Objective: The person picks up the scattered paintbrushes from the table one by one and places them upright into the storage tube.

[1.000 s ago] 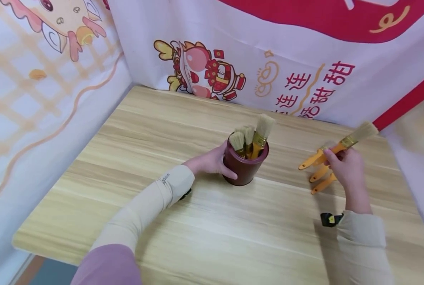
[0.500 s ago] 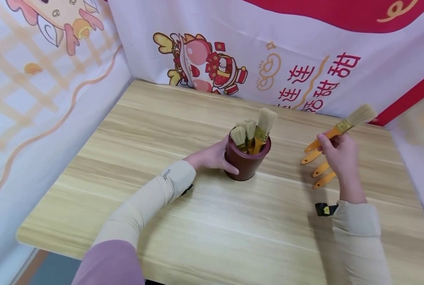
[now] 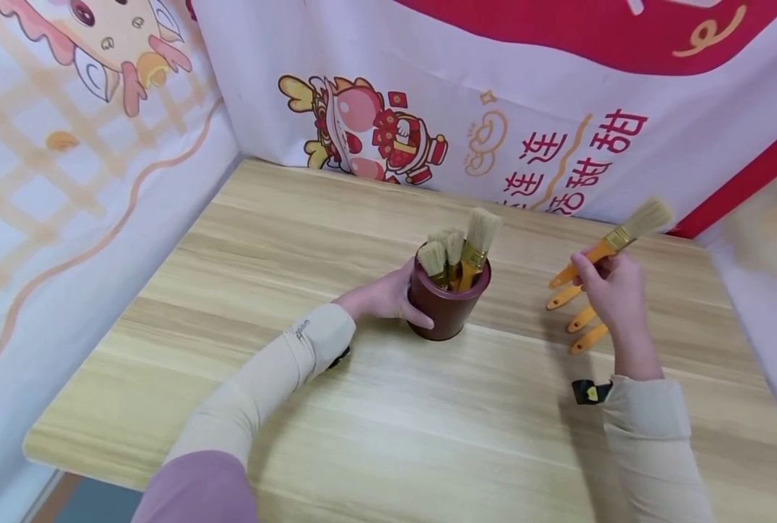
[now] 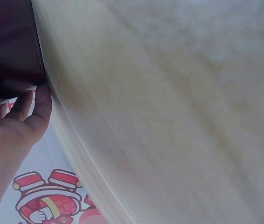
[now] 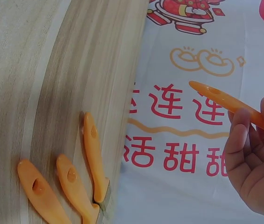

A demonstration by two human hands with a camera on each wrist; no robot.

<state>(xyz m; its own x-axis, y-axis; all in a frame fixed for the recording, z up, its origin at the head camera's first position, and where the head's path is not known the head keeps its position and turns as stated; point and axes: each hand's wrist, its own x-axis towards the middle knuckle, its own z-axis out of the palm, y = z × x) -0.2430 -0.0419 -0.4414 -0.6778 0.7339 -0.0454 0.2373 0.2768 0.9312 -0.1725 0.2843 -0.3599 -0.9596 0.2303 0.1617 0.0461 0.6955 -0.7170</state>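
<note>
My left hand (image 3: pixel 388 294) wraps the left side of a dark red-brown cylindrical pot (image 3: pixel 437 314), thumb at the front. The pot stands upright on the table and holds several paintbrushes (image 3: pixel 483 229), bristles up. Over the table's right part, my right hand (image 3: pixel 613 290) pinches the orange handle of another paintbrush (image 3: pixel 643 219); its pale bristles point away to the upper right. In the right wrist view that handle (image 5: pixel 220 97) shows well above the tabletop. Below the right hand lie three more paintbrushes (image 3: pixel 582 317) side by side, only their orange handles showing in the head view.
The wood-grain table (image 3: pixel 388 436) backs onto a white printed cloth (image 3: pixel 251 87) with red figures and lettering. Another patterned cloth (image 3: pixel 101 218) hangs along the left side. A red strip (image 3: pixel 741 185) runs down at the back right.
My right hand has lifted the paintbrush away from the ones lying on the table and shifted a little left with it. The left hand and the pot have stayed in place.
</note>
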